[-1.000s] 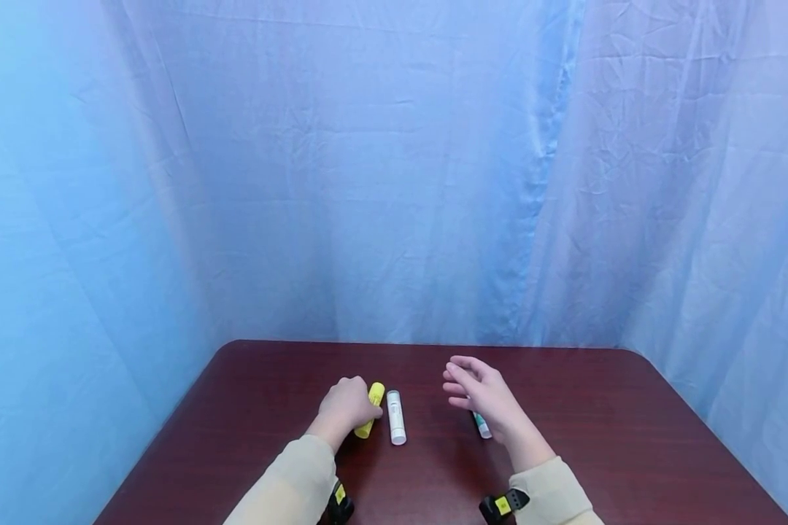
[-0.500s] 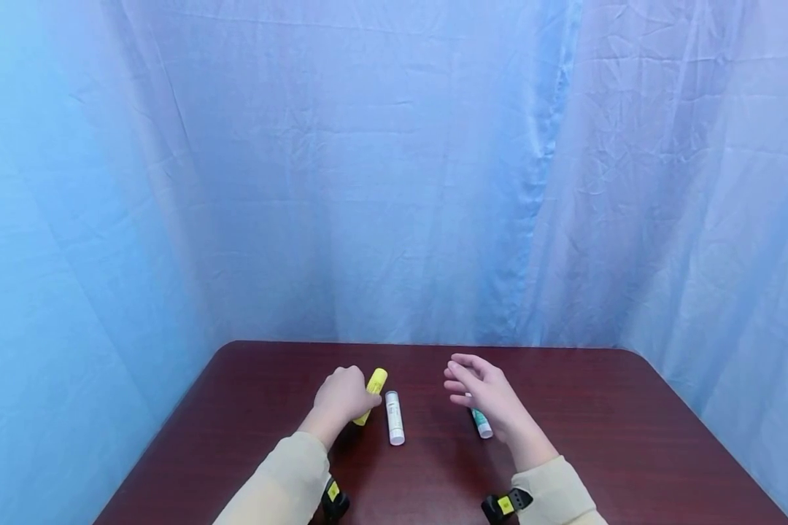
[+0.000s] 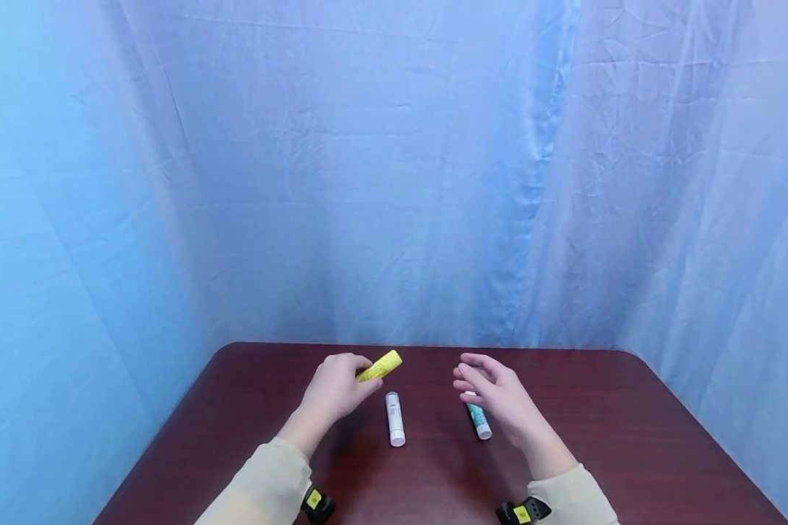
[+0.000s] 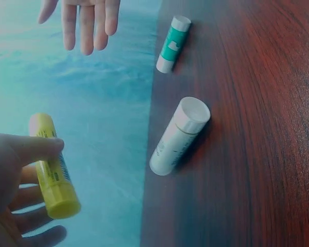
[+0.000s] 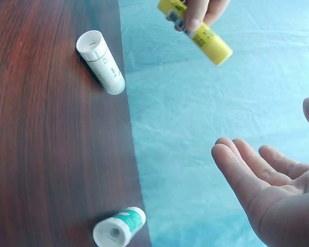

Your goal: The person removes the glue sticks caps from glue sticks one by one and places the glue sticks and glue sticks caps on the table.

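My left hand (image 3: pixel 333 388) holds a yellow glue stick (image 3: pixel 382 365) above the table, pinched between thumb and fingers. In the left wrist view the thumb lies across the middle of the yellow glue stick (image 4: pixel 52 170). On the table between the hands lies a white glue stick (image 3: pixel 395 419). My right hand (image 3: pixel 499 397) hovers with nothing in it, fingers loosely extended. A green-and-white glue stick (image 3: pixel 479 417) lies on the table just below it, partly hidden by that hand in the head view. The right wrist view shows the right palm (image 5: pixel 278 200) bare.
The dark red wooden table (image 3: pixel 597 423) has rounded far corners. Blue cloth (image 3: pixel 394 182) hangs behind it and along both sides. A black wrist strap with a yellow mark (image 3: pixel 524 510) is on the right wrist, and a similar one (image 3: pixel 317 502) on the left.
My left hand has lifted the yellow glue stick off the table and tilted it toward the right. My right hand has shifted slightly right. The other two glue sticks stay in place.
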### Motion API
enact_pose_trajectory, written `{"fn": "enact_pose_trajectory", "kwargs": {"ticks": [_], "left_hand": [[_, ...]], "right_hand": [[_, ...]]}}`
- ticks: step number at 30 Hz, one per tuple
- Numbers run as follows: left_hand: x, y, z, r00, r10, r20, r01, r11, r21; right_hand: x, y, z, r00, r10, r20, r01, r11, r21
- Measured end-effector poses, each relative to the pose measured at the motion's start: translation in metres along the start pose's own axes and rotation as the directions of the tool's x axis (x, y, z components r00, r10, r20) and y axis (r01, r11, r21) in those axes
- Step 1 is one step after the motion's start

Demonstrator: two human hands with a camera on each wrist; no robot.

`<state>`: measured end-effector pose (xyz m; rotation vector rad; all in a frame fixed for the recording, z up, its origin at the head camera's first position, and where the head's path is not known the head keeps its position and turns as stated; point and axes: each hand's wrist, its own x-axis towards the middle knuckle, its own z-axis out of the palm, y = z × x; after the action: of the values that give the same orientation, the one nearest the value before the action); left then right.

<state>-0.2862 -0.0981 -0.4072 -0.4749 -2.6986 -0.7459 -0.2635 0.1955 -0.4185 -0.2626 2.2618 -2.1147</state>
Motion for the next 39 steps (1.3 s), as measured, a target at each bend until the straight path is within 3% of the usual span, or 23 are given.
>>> {"fn": "enact_pose_trajectory", "kwargs": {"ticks": [5,9,16,27,39], "left_hand": [[-0.009,0.004,-0.006,0.985,0.149,-0.085,-0.147,0.989,0.021],[-0.017,0.008,-0.008,0.947,0.281,-0.153,-0.273,0.959,0.07],[-0.031,0.015,-0.008,0.879,0.416,-0.231,-0.404,0.909,0.099],[-0.048,0.023,-0.006,0.796,0.524,-0.303,-0.517,0.849,0.108],[-0.054,0.024,0.0,0.765,0.548,-0.337,-0.549,0.829,0.102]], "right_hand": [[-0.007,-0.008,-0.003,1.0,-0.011,0.018,0.011,1.0,-0.01],[-0.013,-0.012,-0.005,0.999,-0.038,0.034,0.038,0.999,-0.008],[-0.023,-0.018,-0.008,0.995,-0.074,0.07,0.076,0.997,-0.025],[-0.037,-0.019,-0.009,0.993,-0.075,0.097,0.082,0.993,-0.079],[-0.042,-0.021,-0.011,0.991,-0.088,0.106,0.097,0.992,-0.086]]}}
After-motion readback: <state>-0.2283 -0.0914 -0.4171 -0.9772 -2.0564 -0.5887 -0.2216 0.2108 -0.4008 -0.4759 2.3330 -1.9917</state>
